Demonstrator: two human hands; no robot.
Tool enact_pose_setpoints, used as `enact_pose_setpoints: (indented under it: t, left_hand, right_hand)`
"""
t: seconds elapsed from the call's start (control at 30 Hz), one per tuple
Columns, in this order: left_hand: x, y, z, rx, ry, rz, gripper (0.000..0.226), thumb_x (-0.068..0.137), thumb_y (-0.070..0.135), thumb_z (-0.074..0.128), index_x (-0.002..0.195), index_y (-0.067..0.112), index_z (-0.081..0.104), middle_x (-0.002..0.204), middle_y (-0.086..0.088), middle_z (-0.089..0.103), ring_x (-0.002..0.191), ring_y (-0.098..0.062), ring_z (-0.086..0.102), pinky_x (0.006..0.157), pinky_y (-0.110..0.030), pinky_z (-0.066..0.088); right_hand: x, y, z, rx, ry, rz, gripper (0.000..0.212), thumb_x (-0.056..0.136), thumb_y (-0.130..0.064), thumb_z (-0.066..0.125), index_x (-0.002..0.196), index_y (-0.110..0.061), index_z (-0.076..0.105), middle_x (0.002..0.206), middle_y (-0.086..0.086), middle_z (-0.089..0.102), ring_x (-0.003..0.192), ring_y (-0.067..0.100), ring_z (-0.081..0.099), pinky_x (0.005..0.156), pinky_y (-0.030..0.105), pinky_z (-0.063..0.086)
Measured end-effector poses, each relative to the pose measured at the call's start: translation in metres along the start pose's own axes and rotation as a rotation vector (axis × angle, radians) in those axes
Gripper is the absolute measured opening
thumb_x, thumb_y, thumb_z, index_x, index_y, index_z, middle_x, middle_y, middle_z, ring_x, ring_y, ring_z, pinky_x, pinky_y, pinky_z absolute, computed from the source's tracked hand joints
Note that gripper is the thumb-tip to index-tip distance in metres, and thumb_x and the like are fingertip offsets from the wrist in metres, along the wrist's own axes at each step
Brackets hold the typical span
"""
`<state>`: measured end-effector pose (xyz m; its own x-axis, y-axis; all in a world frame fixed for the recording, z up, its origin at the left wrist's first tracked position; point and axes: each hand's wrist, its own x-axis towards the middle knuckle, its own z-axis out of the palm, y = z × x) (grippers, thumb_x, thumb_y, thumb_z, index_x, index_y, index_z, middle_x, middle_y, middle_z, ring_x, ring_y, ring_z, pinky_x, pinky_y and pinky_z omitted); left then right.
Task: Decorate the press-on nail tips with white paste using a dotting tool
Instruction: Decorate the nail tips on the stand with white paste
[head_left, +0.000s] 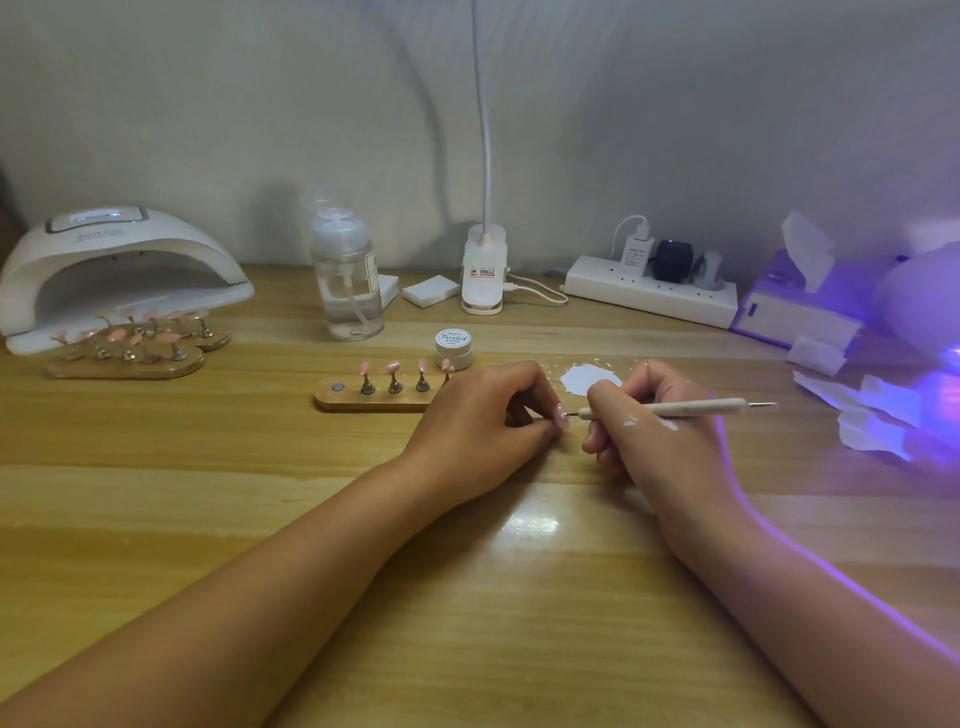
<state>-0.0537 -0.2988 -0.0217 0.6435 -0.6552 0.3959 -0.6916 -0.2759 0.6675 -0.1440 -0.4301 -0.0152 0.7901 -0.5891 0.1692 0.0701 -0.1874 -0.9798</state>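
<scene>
Wood-grain table (467, 597) everywhere, both forearms laid across it toward the middle. From my end of the feed, the left hand (483, 415) had its fingers curled in, pinching a pink nail tip (561, 415) right at the fingertips; whether it held the tip itself or a little stand under it, I couldn't tell. The right hand (660, 431) was wrapped round the dotting tool (675, 408) like a pen, fingers clamped near the front end, and the fine point sat right at the nail tip. A couple of white smears (667, 425) showed on the back of that hand. Just behind the two hands was the blob of white paste (589, 378), spread straight on the table. Beside it, to the left, a wooden holder (374, 400) carried more pink tips (392, 370) upright on small pegs, its right end hidden by the left hand, and a small white jar (452, 347) stood just behind that. Near the far left corner sat a white nail lamp (114, 270) with two more loaded wooden stands (124, 358) in front. Along the far edge: a clear pump bottle (348, 280), a clip lamp (483, 275) and a power strip (649, 296). A tissue box (795, 312) sat toward the right edge, washed in purple light.
</scene>
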Motion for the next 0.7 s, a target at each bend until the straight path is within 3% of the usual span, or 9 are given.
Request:
enact_pose_setpoints:
  t: [0.5,0.7]
  left_hand:
    - [-0.0008,0.0007,0.0002,0.005,0.002,-0.005,0.024,0.083,0.011,0.073,0.076,0.032,0.064,0.077,0.021,0.068,0.070,0.000,0.062,0.064,-0.018,0.044]
    - [-0.0016,0.0015,-0.0002,0.018,0.002,0.000,0.020,0.082,0.011,0.072,0.077,0.029,0.065,0.079,0.019,0.069,0.070,0.001,0.061,0.063,-0.014,0.043]
  right_hand:
    - [0.0007,0.0003,0.0009,0.036,-0.001,-0.001,0.018,0.083,-0.010,0.064,0.070,-0.012,0.051,0.053,0.006,0.067,0.042,0.007,0.056,0.042,0.018,0.044]
    - [0.0008,0.0010,0.0012,0.012,-0.008,0.001,0.018,0.081,-0.012,0.065,0.070,-0.013,0.052,0.054,0.005,0.068,0.043,0.007,0.056,0.041,0.021,0.043]
